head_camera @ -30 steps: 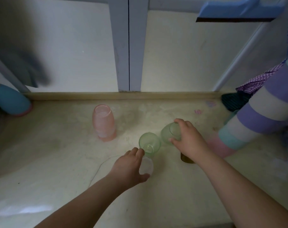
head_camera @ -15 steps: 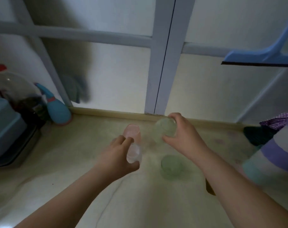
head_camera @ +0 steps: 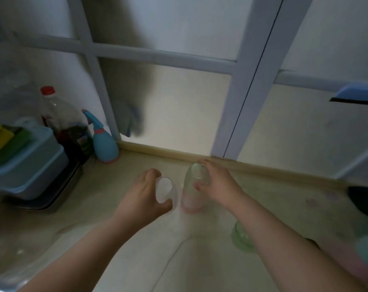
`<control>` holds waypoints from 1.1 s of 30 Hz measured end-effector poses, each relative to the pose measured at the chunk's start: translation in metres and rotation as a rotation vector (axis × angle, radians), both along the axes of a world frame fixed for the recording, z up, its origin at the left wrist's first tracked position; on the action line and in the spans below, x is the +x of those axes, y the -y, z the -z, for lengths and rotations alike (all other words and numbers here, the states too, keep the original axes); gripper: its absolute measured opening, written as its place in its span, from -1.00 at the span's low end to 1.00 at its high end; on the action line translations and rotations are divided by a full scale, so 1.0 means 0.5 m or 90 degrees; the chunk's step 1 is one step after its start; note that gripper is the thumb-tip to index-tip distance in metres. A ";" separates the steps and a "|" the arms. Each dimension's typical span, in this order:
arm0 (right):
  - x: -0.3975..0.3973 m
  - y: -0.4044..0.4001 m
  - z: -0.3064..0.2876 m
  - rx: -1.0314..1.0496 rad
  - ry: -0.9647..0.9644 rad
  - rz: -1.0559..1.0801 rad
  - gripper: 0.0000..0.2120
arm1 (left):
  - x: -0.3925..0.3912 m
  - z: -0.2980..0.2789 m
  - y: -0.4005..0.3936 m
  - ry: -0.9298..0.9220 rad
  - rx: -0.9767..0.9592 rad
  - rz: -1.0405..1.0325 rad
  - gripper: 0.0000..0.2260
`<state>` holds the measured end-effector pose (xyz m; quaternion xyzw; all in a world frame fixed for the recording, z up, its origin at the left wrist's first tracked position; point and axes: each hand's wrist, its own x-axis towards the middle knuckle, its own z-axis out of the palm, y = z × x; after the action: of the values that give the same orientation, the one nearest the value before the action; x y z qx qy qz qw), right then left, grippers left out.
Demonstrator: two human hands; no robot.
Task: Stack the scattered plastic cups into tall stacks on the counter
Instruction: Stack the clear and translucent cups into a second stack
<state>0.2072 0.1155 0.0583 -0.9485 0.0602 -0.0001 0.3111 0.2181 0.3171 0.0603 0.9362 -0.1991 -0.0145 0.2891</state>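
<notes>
- Now at centre: right hand (head_camera: pixel 215 184), fingers (head_camera: pixel 200 187) clasped round green cup (head_camera: pixel 196 172), seating it inverted on pink stack (head_camera: pixel 190 199) standing upright on worktop (head_camera: pixel 99 209).
- Just left, apart from stack: left hand (head_camera: pixel 145 199), fingers clenched round clear cup (head_camera: pixel 164 189), base up, long axis roughly vertical.
- Next cup for stack (judged): clear one, lying left of stack top; left hand nearer.
- Second green cup (head_camera: pixel 241 237) on worktop, under right forearm.
- Against half a second earlier: green cup carried above the stack then, now down on it; clear cup held lower, beside stack.
</notes>
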 end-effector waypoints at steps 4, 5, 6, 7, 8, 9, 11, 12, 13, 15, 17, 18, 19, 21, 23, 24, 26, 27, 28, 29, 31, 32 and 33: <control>0.010 -0.007 0.010 0.003 -0.014 0.008 -0.31 | 0.018 0.001 -0.005 0.008 -0.013 0.014 -0.47; 0.010 -0.006 0.009 0.002 -0.024 0.005 -0.28 | 0.022 -0.004 -0.004 0.010 -0.016 0.015 -0.46; 0.007 -0.005 0.007 0.004 -0.030 0.004 -0.25 | 0.027 -0.011 0.000 0.012 -0.020 0.014 -0.45; 0.003 -0.002 0.005 0.008 -0.030 0.009 -0.21 | 0.034 -0.022 0.005 0.016 -0.026 0.014 -0.44; -0.003 0.003 0.002 0.010 -0.023 0.016 -0.20 | 0.042 -0.034 0.012 0.024 -0.034 0.015 -0.44; -0.010 0.009 -0.003 0.008 -0.012 0.022 -0.21 | 0.049 -0.048 0.020 0.038 -0.044 0.018 -0.45; -0.027 0.025 -0.013 -0.003 0.014 0.029 -0.27 | 0.064 -0.075 0.042 0.080 -0.059 0.035 -0.47; -0.036 0.034 -0.019 -0.005 0.025 0.032 -0.32 | 0.070 -0.088 0.054 0.102 -0.063 0.046 -0.48; -0.045 0.042 -0.025 -0.009 0.032 0.035 -0.38 | 0.076 -0.098 0.067 0.117 -0.066 0.056 -0.47; -0.063 0.057 -0.033 -0.019 0.035 0.043 -0.49 | 0.085 -0.116 0.094 0.129 -0.078 0.073 -0.47; -0.079 0.069 -0.033 -0.037 0.042 0.052 -0.56 | 0.089 -0.126 0.120 0.137 -0.088 0.088 -0.48; -0.087 0.075 -0.031 -0.047 0.046 0.056 -0.57 | 0.089 -0.127 0.131 0.139 -0.088 0.096 -0.49; -0.094 0.081 -0.027 -0.053 0.047 0.059 -0.57 | 0.088 -0.127 0.142 0.139 -0.084 0.102 -0.49; -0.109 0.089 -0.019 -0.062 0.042 0.062 -0.59 | 0.083 -0.116 0.160 0.126 -0.071 0.115 -0.50; -0.122 0.098 -0.009 -0.081 0.032 0.061 -0.63 | 0.079 -0.096 0.171 0.101 -0.052 0.129 -0.51; -0.128 0.101 -0.004 -0.093 0.026 0.058 -0.65 | 0.077 -0.084 0.173 0.087 -0.035 0.137 -0.50; -0.141 0.108 0.008 -0.116 -0.001 0.052 -0.66 | 0.073 -0.058 0.173 0.068 0.003 0.147 -0.48; -0.147 0.111 0.013 -0.125 -0.020 0.050 -0.65 | 0.072 -0.048 0.172 0.064 0.014 0.148 -0.47; -0.154 0.115 0.018 -0.135 -0.042 0.048 -0.62 | 0.070 -0.042 0.171 0.064 0.018 0.147 -0.45; -0.160 0.118 0.021 -0.147 -0.069 0.046 -0.58 | 0.069 -0.039 0.169 0.068 0.021 0.146 -0.44; -0.174 0.126 0.029 -0.185 -0.135 0.041 -0.46 | 0.068 -0.041 0.166 0.093 0.031 0.148 -0.44; -0.181 0.129 0.033 -0.200 -0.171 0.039 -0.38 | 0.067 -0.046 0.165 0.112 0.033 0.148 -0.46; -0.186 0.133 0.038 -0.207 -0.206 0.038 -0.32 | 0.066 -0.052 0.163 0.135 0.030 0.144 -0.49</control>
<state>0.1142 0.0491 0.0392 -0.9715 0.1366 0.1333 0.1405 0.2509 0.2358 0.0863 0.9106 -0.3326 0.0472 0.2410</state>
